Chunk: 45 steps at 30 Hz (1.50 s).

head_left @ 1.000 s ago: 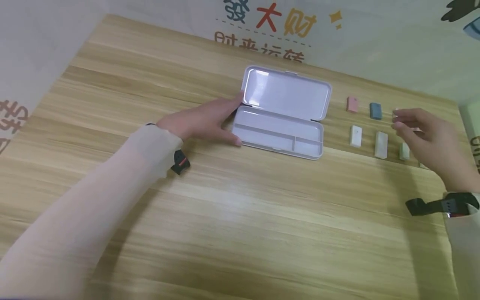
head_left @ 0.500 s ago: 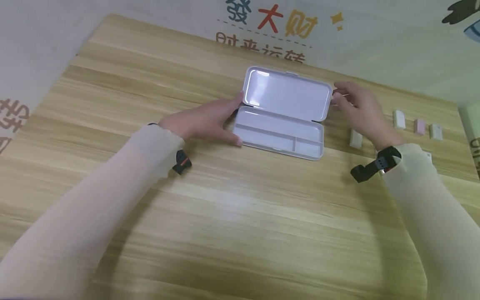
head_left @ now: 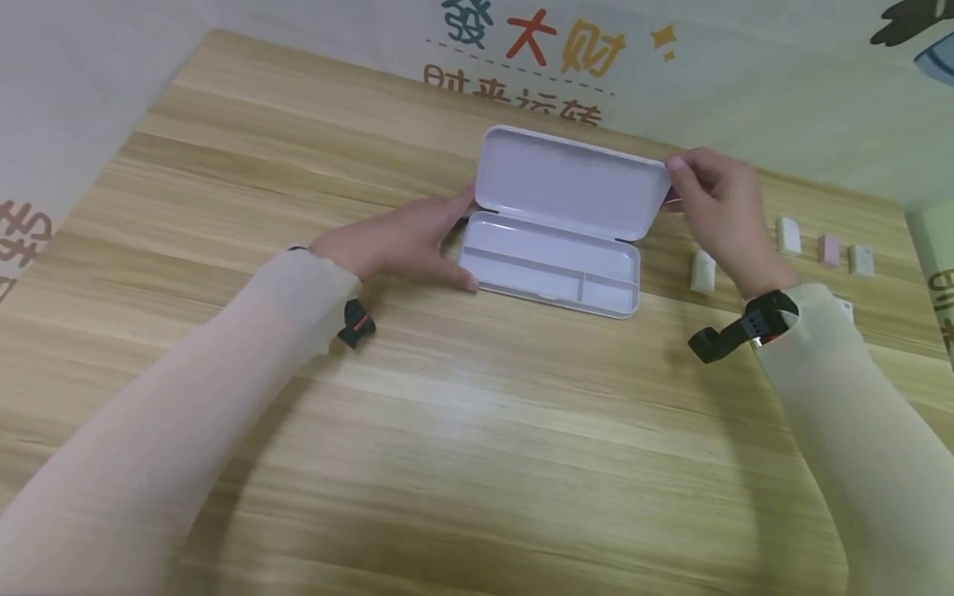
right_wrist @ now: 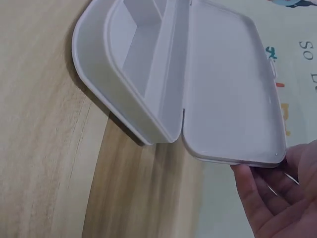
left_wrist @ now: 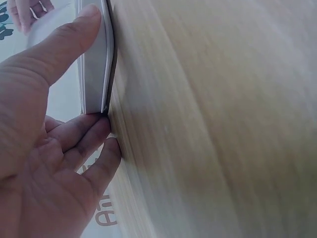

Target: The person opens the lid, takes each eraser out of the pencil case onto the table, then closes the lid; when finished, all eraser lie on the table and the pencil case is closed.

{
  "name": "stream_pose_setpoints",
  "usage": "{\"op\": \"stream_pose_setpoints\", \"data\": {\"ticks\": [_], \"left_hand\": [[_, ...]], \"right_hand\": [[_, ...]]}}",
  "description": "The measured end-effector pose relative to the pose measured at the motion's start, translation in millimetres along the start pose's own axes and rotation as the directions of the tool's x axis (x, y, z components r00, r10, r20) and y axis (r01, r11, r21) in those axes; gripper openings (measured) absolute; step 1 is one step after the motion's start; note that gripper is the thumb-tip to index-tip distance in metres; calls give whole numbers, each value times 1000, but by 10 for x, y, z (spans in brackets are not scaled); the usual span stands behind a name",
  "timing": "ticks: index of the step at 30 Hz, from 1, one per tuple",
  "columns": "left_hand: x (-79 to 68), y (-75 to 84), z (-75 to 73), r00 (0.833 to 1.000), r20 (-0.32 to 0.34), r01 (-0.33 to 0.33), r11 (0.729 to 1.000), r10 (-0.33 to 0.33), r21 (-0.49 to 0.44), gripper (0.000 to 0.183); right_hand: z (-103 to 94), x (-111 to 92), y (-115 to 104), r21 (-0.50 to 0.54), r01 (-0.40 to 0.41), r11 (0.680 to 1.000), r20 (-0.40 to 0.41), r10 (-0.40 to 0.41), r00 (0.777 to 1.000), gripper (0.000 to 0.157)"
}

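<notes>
A white pencil case (head_left: 551, 242) lies on the table with its lid (head_left: 570, 182) raised, tilted back on the hinge. A long divider and a short cross wall part its inside; no contents show. My left hand (head_left: 402, 240) grips the case's left end, thumb (left_wrist: 89, 29) on the front wall and fingers at the rear corner in the left wrist view. My right hand (head_left: 719, 194) holds the lid's far right corner between thumb and fingers. In the right wrist view, its fingertips (right_wrist: 242, 173) meet the lid's edge.
Right of the case lie several small blocks: a white one (head_left: 703, 271) near the right wrist, another white one (head_left: 788, 236), a pink one (head_left: 829, 249) and a pale grey one (head_left: 862, 261). The right forearm partly covers others. A printed cloth (head_left: 715, 91) hangs behind the table.
My right hand has moved left from over the small blocks to the lid's right edge. The lid has lifted and tilts toward me. My left hand keeps its place.
</notes>
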<state>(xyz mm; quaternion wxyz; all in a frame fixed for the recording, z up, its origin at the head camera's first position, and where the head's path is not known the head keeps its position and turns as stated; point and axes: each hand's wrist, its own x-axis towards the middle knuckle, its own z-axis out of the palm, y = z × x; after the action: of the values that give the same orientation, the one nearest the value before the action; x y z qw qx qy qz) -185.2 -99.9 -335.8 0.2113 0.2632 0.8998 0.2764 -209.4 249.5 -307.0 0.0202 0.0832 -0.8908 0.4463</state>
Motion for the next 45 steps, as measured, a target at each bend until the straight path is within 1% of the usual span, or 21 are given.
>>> {"op": "stream_pose_setpoints", "data": {"ticks": [3, 6, 8, 10, 12, 13, 15, 16, 18, 19, 20, 22, 25, 28, 30, 33, 37, 40, 45], "left_hand": [[4, -4, 4, 1000, -9, -20, 1000, 20, 3, 111], [10, -10, 7, 1000, -10, -21, 1000, 21, 13, 105], [13, -13, 9, 1000, -6, -14, 1000, 14, 19, 104], [15, -15, 11, 1000, -1, -10, 1000, 10, 23, 105], [13, -18, 11, 1000, 3, -5, 1000, 5, 25, 105], [13, -23, 11, 1000, 5, -2, 1000, 2, 24, 105], [11, -33, 11, 1000, 6, -7, 1000, 7, 24, 102], [6, -36, 7, 1000, 7, -6, 1000, 6, 24, 101], [3, -47, 3, 1000, 11, -4, 1000, 4, 28, 100], [7, -55, 2, 1000, 11, -12, 1000, 11, 29, 101], [9, -57, -1, 1000, 11, -23, 999, 22, 29, 101], [9, -58, -6, 1000, 18, -17, 999, 16, 30, 108], [14, -51, -16, 999, 39, 11, 999, -13, 36, 115], [11, -36, -28, 997, 63, 50, 998, -53, 48, 116], [12, -34, -33, 996, 71, 56, 997, -60, 56, 114], [21, -32, -29, 996, 73, 44, 997, -48, 63, 111], [41, -39, -31, 998, 60, 28, 995, -33, 91, 110], [55, -38, -42, 999, 43, 11, 994, -16, 105, 107], [76, -26, -35, 999, 33, -15, 993, 11, 120, 104]], "right_hand": [[-50, -62, -56, -40, 17, 999, 42, -15, 999, 41], [-133, -151, -108, -89, 14, 996, 134, -2, 991, 42], [-187, -220, -128, -125, 20, 992, 202, 6, 979, 40], [-226, -283, -127, -162, 37, 986, 277, 10, 961, 38], [-242, -336, -119, -187, 68, 980, 347, 1, 938, 35], [-238, -360, -114, -192, 93, 977, 381, -13, 924, 34], [-225, -412, -110, -204, 119, 972, 445, -16, 896, 34], [-211, -433, -100, -203, 148, 968, 468, -37, 883, 34], [-182, -487, -94, -224, 189, 956, 499, -54, 865, 37], [-161, -506, -79, -223, 220, 950, 512, -78, 855, 39], [-143, -527, -73, -237, 236, 942, 520, -82, 850, 41], [-99, -555, -55, -256, 290, 922, 531, -116, 839, 47], [-38, -578, -41, -288, 313, 905, 553, -110, 826, 56], [6, -589, -33, -307, 317, 897, 563, -97, 821, 61], [27, -595, -27, -320, 308, 896, 560, -83, 824, 63], [56, -615, -26, -343, 284, 895, 545, -57, 837, 68], [100, -620, -6, -381, 242, 892, 519, -10, 855, 81], [113, -617, 0, -402, 225, 888, 509, 12, 861, 87], [108, -623, 12, -403, 208, 891, 503, 26, 864, 88]]}}
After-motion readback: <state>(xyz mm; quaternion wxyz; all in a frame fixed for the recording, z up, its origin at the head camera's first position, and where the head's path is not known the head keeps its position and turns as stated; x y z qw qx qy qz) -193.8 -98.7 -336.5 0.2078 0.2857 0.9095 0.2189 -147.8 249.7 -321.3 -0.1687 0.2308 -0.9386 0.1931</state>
